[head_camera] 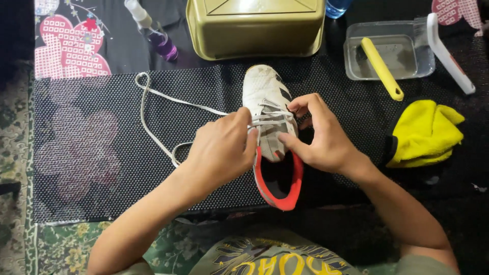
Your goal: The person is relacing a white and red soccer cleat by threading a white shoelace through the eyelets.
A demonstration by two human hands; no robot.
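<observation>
I'm looking straight down at a white shoe [267, 109] in the middle of the frame, toe pointing toward the top, its red-lined opening [279, 184] nearest the bottom. It lies on a black dotted mat [91, 153] that covers most of the view. My left hand [220, 150] sits just left of the shoe, fingers curled and pinching the white lace [168, 104] right where it meets the eyelets. From that pinch the lace runs out to the left, loops near the upper left of the mat and curls back toward my wrist. My right hand [323, 137] is on the right flank of the shoe, thumb pressed against the tongue area, fingers bent over the lacing and touching the side; it grips the shoe, though I cannot tell whether it also holds a strand of lace.

Above the shoe, at top centre, there's an upturned gold tub [254, 30]. Left of it lies a spray bottle [155, 33] with purple liquid. In the upper right is a clear tray [356, 48] with a yellow-handled brush [382, 69] resting in it, and a white-handled brush [451, 56] leans over its right edge. Below that, at the right side, sits a crumpled yellow cloth [425, 132], well apart from both hands.
</observation>
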